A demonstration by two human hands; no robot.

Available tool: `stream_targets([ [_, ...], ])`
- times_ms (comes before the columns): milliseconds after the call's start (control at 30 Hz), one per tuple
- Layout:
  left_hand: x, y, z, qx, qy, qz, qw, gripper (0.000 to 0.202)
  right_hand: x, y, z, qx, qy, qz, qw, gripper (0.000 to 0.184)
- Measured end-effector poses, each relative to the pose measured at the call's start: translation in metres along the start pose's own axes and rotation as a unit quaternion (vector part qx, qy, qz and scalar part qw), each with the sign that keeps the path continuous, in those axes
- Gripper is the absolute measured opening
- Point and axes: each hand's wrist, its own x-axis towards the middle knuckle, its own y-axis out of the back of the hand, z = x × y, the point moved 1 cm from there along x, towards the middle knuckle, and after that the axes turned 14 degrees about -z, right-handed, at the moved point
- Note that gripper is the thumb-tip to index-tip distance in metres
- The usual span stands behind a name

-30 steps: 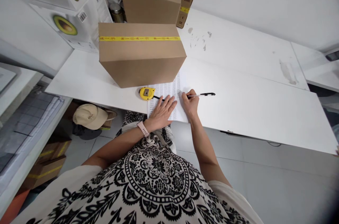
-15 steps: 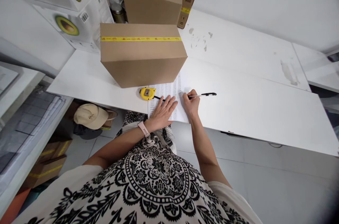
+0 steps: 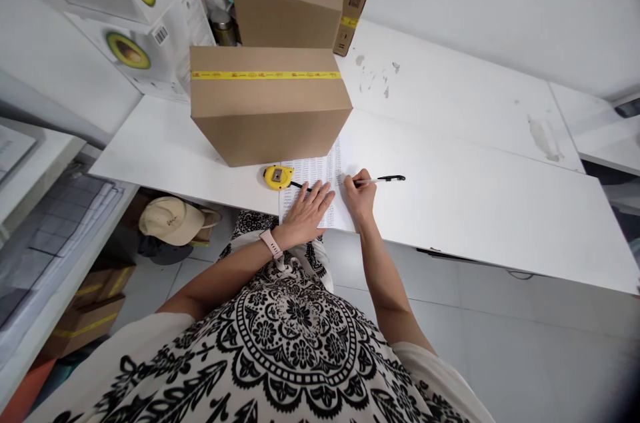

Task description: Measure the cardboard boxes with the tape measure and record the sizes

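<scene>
your left hand [image 3: 306,210] lies flat, fingers spread, on the printed sheet [image 3: 314,170] at the near edge of the table [image 3: 450,210]; your right hand [image 3: 361,195] grips the pen [image 3: 383,178], tip on it. ease that palm and the sheet could slide, spoiling the line.

Nothing here can be read — the rows on the sheet [image 3: 320,170], the print on the yellow tape [image 3: 265,75] and the barcode label on the white box [image 3: 185,16] are all too small.
</scene>
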Motion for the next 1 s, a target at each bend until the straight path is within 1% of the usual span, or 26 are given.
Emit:
stream_targets([
  [167, -0.001, 0.002, 0.0, 0.003, -0.001, -0.001, 1.0, 0.093, -0.001, 0.0, 0.0, 0.017, -0.007, 0.001, 1.0, 0.027],
  [267, -0.001, 0.001, 0.0, 0.003, -0.002, -0.002, 1.0, 0.093, 0.0, 0.0, 0.0, 0.016, 0.001, 0.007, 1.0, 0.029],
  [367, 0.0, -0.001, 0.0, 0.0, -0.004, 0.003, 1.0, 0.093, 0.001, 0.0, 0.001, 0.016, 0.006, 0.032, 0.999, 0.031],
  [467, 0.0, -0.001, -0.001, -0.021, -0.01, 0.004, 1.0, 0.095, 0.003, 0.002, 0.005, 0.013, 0.028, 0.052, 0.998, 0.022],
  [533, -0.002, 0.003, -0.001, -0.054, -0.022, 0.005, 0.998, 0.096, 0.003, 0.002, 0.007, -0.02, 0.056, 0.035, 0.998, 0.018],
  [600, -0.009, 0.011, -0.003, -0.092, -0.032, 0.034, 0.995, 0.092, 0.004, 0.001, 0.011, -0.071, 0.079, 0.008, 0.994, 0.025],
  [633, -0.014, 0.016, -0.005, -0.106, -0.029, 0.066, 0.992, 0.085, 0.004, 0.0, 0.012, -0.093, 0.085, -0.002, 0.992, 0.031],
  [700, -0.025, 0.024, -0.016, -0.12, 0.01, 0.151, 0.981, 0.064, 0.005, -0.002, 0.016, -0.113, 0.088, -0.004, 0.99, 0.042],
  [733, -0.031, 0.028, -0.023, -0.122, 0.044, 0.192, 0.973, 0.054, 0.006, -0.003, 0.018, -0.11, 0.086, 0.004, 0.99, 0.046],
  [800, -0.042, 0.032, -0.042, -0.122, 0.121, 0.253, 0.952, 0.045, 0.008, -0.005, 0.021, -0.089, 0.084, 0.028, 0.992, 0.05],
  [867, -0.047, 0.031, -0.061, -0.122, 0.172, 0.273, 0.939, 0.045, 0.01, -0.007, 0.023, -0.063, 0.081, 0.048, 0.994, 0.049],
  [933, -0.048, 0.027, -0.078, -0.125, 0.195, 0.262, 0.937, 0.055, 0.011, -0.006, 0.023, -0.041, 0.073, 0.067, 0.994, 0.045],
  [1000, -0.045, 0.021, -0.09, -0.137, 0.208, 0.237, 0.939, 0.066, 0.01, -0.005, 0.019, -0.029, 0.072, 0.097, 0.992, 0.043],
])
